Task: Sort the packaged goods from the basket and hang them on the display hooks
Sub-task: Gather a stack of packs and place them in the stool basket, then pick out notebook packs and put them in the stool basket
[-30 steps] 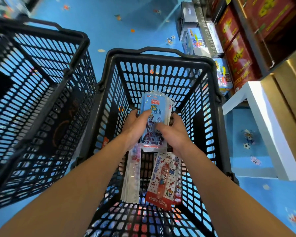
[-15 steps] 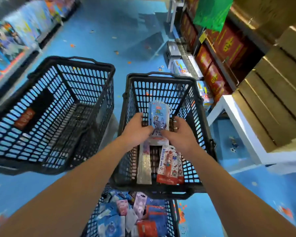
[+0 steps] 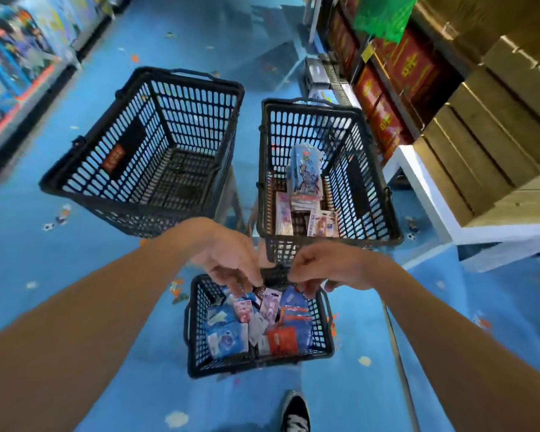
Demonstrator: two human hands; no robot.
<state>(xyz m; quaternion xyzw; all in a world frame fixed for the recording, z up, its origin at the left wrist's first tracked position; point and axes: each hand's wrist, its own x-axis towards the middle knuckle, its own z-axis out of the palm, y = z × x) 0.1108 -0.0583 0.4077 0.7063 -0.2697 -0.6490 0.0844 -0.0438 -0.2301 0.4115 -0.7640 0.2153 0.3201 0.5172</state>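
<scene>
Packaged goods (image 3: 256, 322): small carded packs in blue, pink, white and red-orange, heaped loose in the near basket (image 3: 197, 325). This is a black plastic mesh basket standing on the blue floor (image 3: 75, 275), directly below the person.

Left hand (image 3: 228, 260): above the near basket's far rim, fingers hanging down toward the packs at that end.

Right hand (image 3: 328, 266): beside the left and apart from it, fingers curled down over a blue pack (image 3: 293, 299). The frame is blurred here, and I cannot tell whether either of the hands grips a pack or only touches one.

Right basket (image 3: 368, 182): black mesh, just beyond the near basket and beside the white shelf (image 3: 418, 188). Contents:
- a blue carded pack (image 3: 306, 169) standing on end
- a pink flat pack (image 3: 283, 213) lying along the left wall
- a red-and-white pack (image 3: 323, 222) against the near wall

Left basket (image 3: 181, 76): black mesh with an orange label (image 3: 113, 157) on one inner wall, standing left of the right basket with a gap between them.

Shoe (image 3: 295, 413): black with white laces, on the floor near the near basket, at the lower edge of view.

Right-hand shelving: red boxes (image 3: 412, 67) with gold characters, brown cartons (image 3: 496, 135) stacked on the white shelf, and a green bag (image 3: 384, 17) above.
</scene>
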